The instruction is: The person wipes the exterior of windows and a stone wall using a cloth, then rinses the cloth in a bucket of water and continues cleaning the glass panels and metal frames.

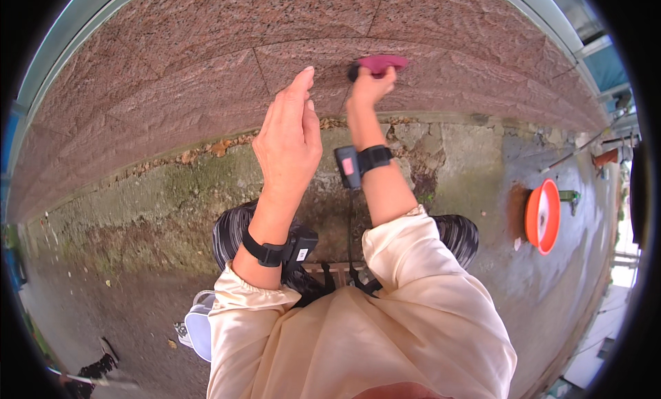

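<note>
In the head view, my right hand (pixel 373 87) grips a magenta hand tool (pixel 383 63) with a dark end, its exact kind blurred. The tool is at the pinkish stone-tiled wall (pixel 206 84); whether it touches the surface cannot be told. To its left, my left hand (pixel 292 122) is raised in front of the wall with its fingers straight and held close together, nothing seen in it. Its palm is mostly hidden. Each wrist wears a black strap with a small box-shaped device.
On the wet concrete at the right stands an orange basin (pixel 551 218), with a green object (pixel 569 196) behind it. A long pole (pixel 573 155) leans beyond. Dry leaves (pixel 219 147) line the wall's foot. A white bag-like item (pixel 199 324) lies by my left side.
</note>
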`<action>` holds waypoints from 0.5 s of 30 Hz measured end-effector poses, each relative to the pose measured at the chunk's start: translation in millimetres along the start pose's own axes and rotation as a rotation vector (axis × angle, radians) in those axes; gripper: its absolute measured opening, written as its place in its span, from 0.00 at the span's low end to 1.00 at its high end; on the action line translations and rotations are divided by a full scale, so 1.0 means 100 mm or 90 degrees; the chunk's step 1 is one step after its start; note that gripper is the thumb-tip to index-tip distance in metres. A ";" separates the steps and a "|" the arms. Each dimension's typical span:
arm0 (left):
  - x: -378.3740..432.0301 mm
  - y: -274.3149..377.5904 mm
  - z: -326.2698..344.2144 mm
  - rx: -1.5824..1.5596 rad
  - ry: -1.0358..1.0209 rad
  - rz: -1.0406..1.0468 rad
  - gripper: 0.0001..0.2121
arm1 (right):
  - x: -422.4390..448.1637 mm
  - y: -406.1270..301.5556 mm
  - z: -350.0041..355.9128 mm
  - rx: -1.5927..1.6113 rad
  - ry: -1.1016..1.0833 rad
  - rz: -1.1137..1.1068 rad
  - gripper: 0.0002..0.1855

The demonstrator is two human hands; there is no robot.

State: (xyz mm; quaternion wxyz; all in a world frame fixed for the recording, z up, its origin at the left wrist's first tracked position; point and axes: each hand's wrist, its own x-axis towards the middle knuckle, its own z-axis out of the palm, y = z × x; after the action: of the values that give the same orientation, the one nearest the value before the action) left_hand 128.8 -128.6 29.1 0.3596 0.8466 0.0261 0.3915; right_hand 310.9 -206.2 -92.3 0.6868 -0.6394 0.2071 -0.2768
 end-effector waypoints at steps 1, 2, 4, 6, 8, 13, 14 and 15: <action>0.01 0.04 0.05 -0.007 -0.009 0.000 0.19 | -0.08 0.06 0.04 0.005 -0.028 -0.068 0.30; 0.02 0.06 0.09 -0.011 -0.017 -0.004 0.19 | -0.20 0.12 0.08 -0.012 -0.059 -0.102 0.28; 0.00 0.05 0.09 0.000 -0.028 -0.005 0.20 | -0.40 0.11 0.07 -0.070 -0.135 -0.223 0.25; -0.01 0.03 0.08 0.009 -0.039 -0.014 0.20 | -0.34 0.02 0.01 -0.052 -0.175 -0.232 0.24; -0.03 0.01 0.03 0.015 -0.049 -0.026 0.20 | -0.06 0.04 -0.11 -0.047 -0.122 -0.286 0.23; -0.02 0.07 0.04 -0.009 -0.042 -0.016 0.20 | 1.21 0.08 -0.48 -0.066 0.108 -0.246 0.21; -0.02 0.06 0.02 -0.011 -0.043 -0.035 0.20 | 1.26 0.00 -0.50 -0.023 0.118 -0.164 0.20; -0.01 0.06 0.01 -0.021 -0.043 -0.047 0.20 | 1.35 -0.06 -0.50 0.000 0.142 -0.174 0.20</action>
State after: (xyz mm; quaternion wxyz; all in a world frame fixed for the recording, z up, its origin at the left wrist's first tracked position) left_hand 127.1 -134.0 31.9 0.3887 0.8517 0.0389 0.3494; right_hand 381.5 -331.5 -81.3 0.6156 -0.6269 0.1932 -0.4367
